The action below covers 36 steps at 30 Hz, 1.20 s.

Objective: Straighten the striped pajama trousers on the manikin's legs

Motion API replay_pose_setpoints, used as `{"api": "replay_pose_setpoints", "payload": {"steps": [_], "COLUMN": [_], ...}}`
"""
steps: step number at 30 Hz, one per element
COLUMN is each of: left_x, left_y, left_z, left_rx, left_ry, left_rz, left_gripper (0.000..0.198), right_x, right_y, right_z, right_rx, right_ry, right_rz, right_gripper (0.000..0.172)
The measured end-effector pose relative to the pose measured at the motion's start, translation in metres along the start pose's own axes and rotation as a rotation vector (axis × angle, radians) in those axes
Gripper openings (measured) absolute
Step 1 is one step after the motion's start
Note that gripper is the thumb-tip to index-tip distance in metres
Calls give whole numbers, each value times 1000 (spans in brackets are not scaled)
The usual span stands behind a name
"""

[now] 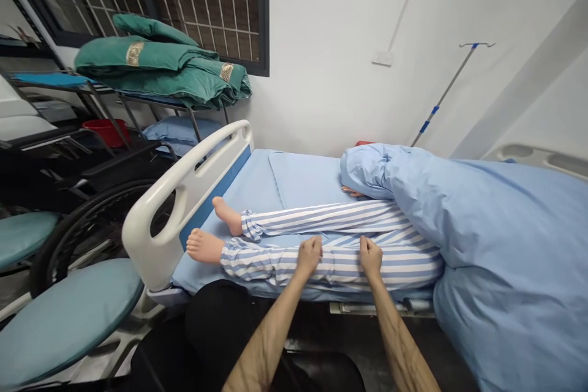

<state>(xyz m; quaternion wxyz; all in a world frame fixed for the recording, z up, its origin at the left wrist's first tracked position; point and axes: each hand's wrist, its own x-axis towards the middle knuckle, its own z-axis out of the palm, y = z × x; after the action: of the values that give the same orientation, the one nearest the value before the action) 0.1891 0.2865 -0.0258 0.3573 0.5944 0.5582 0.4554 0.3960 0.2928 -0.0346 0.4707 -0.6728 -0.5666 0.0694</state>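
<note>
My left hand [310, 254] is closed in a fist on the near lower leg, around the knee or shin. A short way to its right, my right hand [370, 256] is also a fist, against the same leg nearer the thigh. Nothing shows inside either fist. Blue-and-white striped trousers [404, 263] cover both legs of a figure lying on the bed, which looks like a care manikin. Its bare feet [205, 246] point toward the footboard. A light blue quilt [482, 214] is folded back over its upper body, and part of a hand [353, 192] shows beneath the quilt's edge.
A white footboard [184, 190] closes off the bed's left end. Beyond it stand a wheelchair [92, 226] and round teal stools [73, 318]. Folded green bedding [169, 64] lies on a rack by the barred window. An IV pole [445, 95] rises behind the bed.
</note>
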Motion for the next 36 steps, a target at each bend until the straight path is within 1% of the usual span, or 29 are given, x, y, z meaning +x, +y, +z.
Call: {"api": "replay_pose_setpoints", "payload": {"steps": [3, 4, 6, 7, 8, 9, 11, 13, 15, 16, 17, 19, 21, 23, 24, 25, 26, 28, 31, 33, 36], "left_x": [13, 16, 17, 15, 13, 9, 1, -6, -9, -10, -10, -11, -13, -15, -16, -17, -18, -20, -22, -21, -16], "left_y": [-14, -19, -31, -39, -47, -55, -69, -78, -81, -81, -80, -78, -77, -78, -79, -81, -82, -84, -84, -81, -74], "left_z": [-76, -101, -144, -160, -170, -177, -177, -168, -159, -156, -155, -156, -158, -160, -161, -162, -162, -164, -166, -166, -159], "left_rx": [34, 43, 39, 36, 43, 75, 223, 433, 598, 643, 670, 690, 701, 712, 716, 719, 720, 722, 728, 722, 641], "left_ry": [148, 217, 341, 391, 424, 439, 407, 326, 264, 255, 256, 263, 265, 272, 277, 279, 271, 246, 245, 273, 310], "left_rz": [-23, -21, -9, -9, -16, -31, -53, -50, -54, -73, -101, -126, -98, -52, -39, -35, -28, -27, -48, -68, -72], "left_gripper": [49, 49, 47, 46, 45, 44, 41, 35, 32, 32, 33, 32, 31, 29, 29, 29, 28, 25, 27, 31, 29], "right_x": [-1, -1, -1, -1, 0, 1, 3, 4, 4, 2, -1, -9, -21, -37, -47, -56, -66, -85, -104, -106, -101], "right_y": [-1, -2, -2, -1, -1, 0, 0, -4, -20, -33, -50, -95, -146, -193, -211, -224, -231, -230, -209, -195, -186], "right_z": [0, 0, 0, 0, 0, -1, -3, -5, -4, -2, 3, 17, 38, 65, 80, 95, 111, 141, 175, 187, 191], "right_rx": [-12, -18, -37, -47, -55, -56, -40, -15, 16, 43, 82, 192, 313, 419, 455, 475, 481, 459, 401, 414, 529], "right_ry": [-26, -29, -39, -47, -53, -54, -53, -61, -77, -92, -111, -175, -256, -353, -402, -452, -498, -576, -626, -646, -681], "right_rz": [-16, -15, -15, -16, -14, -11, -5, 2, 0, -11, -31, -97, -174, -270, -313, -353, -377, -368, -265, -207, -135], "right_gripper": [48, 49, 49, 49, 49, 49, 50, 51, 52, 52, 52, 51, 50, 49, 49, 48, 47, 46, 46, 47, 49]}}
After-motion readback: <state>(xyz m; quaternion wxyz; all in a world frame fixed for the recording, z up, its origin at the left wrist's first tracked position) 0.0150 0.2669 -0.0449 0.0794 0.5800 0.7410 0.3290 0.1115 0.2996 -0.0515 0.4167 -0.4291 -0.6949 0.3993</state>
